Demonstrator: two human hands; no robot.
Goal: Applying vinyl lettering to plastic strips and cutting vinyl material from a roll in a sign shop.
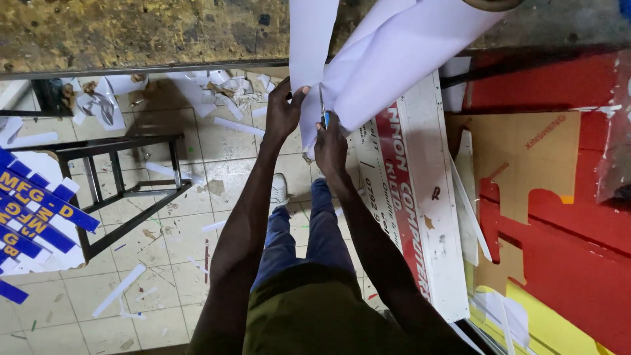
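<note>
From the head camera, looking down, a white sheet (394,59) hangs off a roll at the upper edge of the worktop (131,33) and drapes toward the person's raised hands. The left hand (282,115) pinches the sheet's lower edge, thumb and fingers closed on the paper. The right hand (330,148) is curled tight around a blue-handled cutter (324,117), its blade standing upright against the sheet just beside the left fingertips. Below the arms show blue trousers and a white shoe (279,189) on the tiled floor (164,263), which is strewn with white paper strips (119,289). A dark metal stand (125,190) sits to the left, a long white signboard (420,197) with red lettering leans at the right, beside red and yellow panels (565,263).
</note>
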